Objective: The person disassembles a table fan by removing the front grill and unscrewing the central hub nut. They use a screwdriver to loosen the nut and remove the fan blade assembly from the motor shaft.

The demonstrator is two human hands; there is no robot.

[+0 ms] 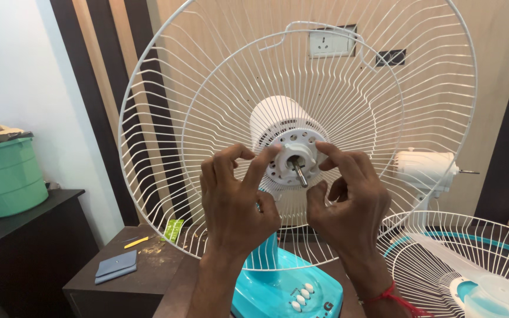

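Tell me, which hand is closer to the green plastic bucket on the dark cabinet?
Left. The left hand is at the white wire fan guard's hub, on the side toward the green plastic bucket. The right hand is farther away, across the metal shaft.

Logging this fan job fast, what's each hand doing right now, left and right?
Left hand: fingers curled, fingertips on the white hub ring around the motor shaft.
Right hand: fingertips pinching the same ring's other side; neither hand grips anything else.
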